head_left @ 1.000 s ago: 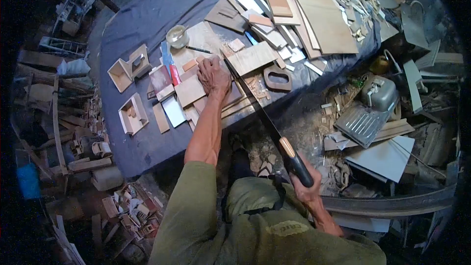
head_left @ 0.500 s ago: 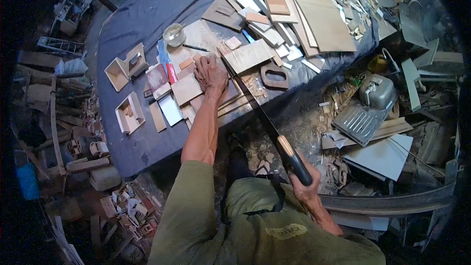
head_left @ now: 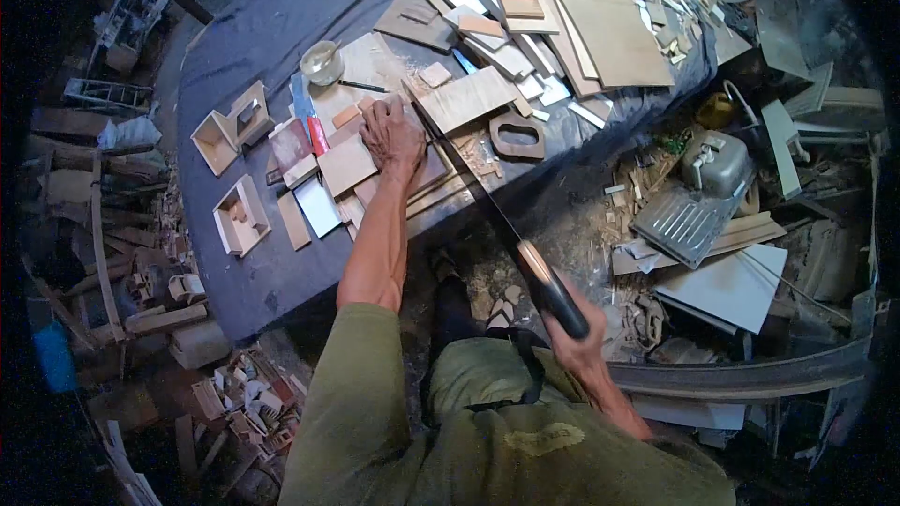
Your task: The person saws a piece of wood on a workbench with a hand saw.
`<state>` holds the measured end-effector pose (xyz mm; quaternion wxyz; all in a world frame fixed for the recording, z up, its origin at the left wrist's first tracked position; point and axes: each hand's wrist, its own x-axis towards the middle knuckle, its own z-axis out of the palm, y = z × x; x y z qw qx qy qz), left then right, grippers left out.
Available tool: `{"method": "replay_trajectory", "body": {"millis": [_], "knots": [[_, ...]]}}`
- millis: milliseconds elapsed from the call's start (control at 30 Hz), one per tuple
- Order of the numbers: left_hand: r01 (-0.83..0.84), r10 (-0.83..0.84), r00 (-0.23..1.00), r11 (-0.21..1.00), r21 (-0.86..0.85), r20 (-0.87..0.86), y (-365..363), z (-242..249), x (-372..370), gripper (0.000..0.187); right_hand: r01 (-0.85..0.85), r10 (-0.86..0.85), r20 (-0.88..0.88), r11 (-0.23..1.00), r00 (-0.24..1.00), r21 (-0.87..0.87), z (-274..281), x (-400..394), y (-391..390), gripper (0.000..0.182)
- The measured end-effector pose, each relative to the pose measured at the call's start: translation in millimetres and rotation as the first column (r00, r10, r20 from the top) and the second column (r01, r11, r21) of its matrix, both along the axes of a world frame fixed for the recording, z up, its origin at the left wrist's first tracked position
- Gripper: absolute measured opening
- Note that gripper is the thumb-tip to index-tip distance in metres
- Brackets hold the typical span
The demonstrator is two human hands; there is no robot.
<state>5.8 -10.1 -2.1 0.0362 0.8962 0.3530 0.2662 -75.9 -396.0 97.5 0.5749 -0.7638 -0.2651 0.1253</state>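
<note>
My right hand (head_left: 578, 337) is wrapped round the handle of a handsaw (head_left: 553, 292), down by my waist. The long dark blade slants up and away to the workpiece at the table's edge. Close to the left of the blade, my left hand (head_left: 394, 136) presses down with bent fingers on a piece of wood (head_left: 427, 169), mostly covered by the hand. Right of the blade lies a pale flat board (head_left: 466, 99). Whether the teeth are inside a cut is too small to tell. A loose wooden handle (head_left: 517, 137) with an oval hole lies further right.
The cloth-covered table (head_left: 281, 290) bears small open wooden boxes (head_left: 242, 215), a glass jar (head_left: 322, 64), a black pen (head_left: 363, 86) and a red-handled tool (head_left: 317, 135). Boards and offcuts (head_left: 609, 28) pile up at the far right. A metal sink (head_left: 689, 220) lies among scrap on the floor.
The view has shifted slightly, so the table sits a little further left and up. The saw handle is slightly higher and further left in view. Both hands keep their holds.
</note>
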Motion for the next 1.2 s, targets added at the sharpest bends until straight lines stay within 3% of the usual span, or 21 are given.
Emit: {"method": "replay_trajectory", "body": {"millis": [167, 267, 367, 467, 600, 833, 967, 1067, 1100, 1200], "knots": [[-0.039, 0.039, 0.999, 0.999, 0.016, 0.001, 10, -9, 6, 0.024, -0.05, 0.043, -0.156, 0.998, 0.987, -0.043, -8, 26, 57, 0.064], [-0.045, 0.045, 0.998, 0.999, 0.01, 0.039, 5, -3, 5, 0.024, 0.007, -0.013, -0.069, 0.996, 0.998, -0.086, -10, 5, 20, 0.064], [-0.005, 0.007, 0.997, 1.0, -0.022, 0.074, -2, 5, 0, 0.025, -0.002, 0.002, -0.014, 1.0, 1.0, 0.006, -4, -13, -19, 0.065], [0.003, -0.003, 0.999, 1.0, -0.007, 0.035, -1, 2, 0, 0.026, 0.019, -0.019, -0.004, 0.999, 1.0, -0.05, 6, -1, 11, 0.066], [-0.02, 0.019, 0.998, 1.0, 0.02, 0.053, 5, -8, 1, 0.026, -0.013, 0.008, -0.164, 1.0, 0.986, -0.024, 0, 25, 56, 0.066], [-0.02, 0.021, 0.998, 1.0, -0.012, 0.053, 3, -2, 1, 0.022, -0.044, 0.042, -0.07, 0.999, 0.997, -0.019, 0, -12, -15, 0.067], [-0.005, 0.006, 0.999, 1.0, -0.007, 0.047, 3, -2, 0, 0.022, -0.016, 0.016, -0.021, 1.0, 1.0, -0.007, -8, 9, 32, 0.065], [-0.013, 0.012, 0.998, 1.0, 0.01, 0.062, 10, -6, 5, 0.024, -0.051, 0.026, -0.208, 0.992, 0.978, -0.118, 3, 26, 59, 0.063], [-0.025, 0.023, 0.998, 0.999, 0.037, 0.06, 8, -4, 7, 0.025, -0.029, 0.025, -0.086, 0.999, 0.996, -0.041, -3, 23, 54, 0.062], [-0.031, 0.031, 0.998, 1.0, 0.002, 0.053, 3, -1, 4, 0.029, 0.019, -0.025, -0.09, 0.997, 0.996, -0.069, -9, 1, 13, 0.06]]}}
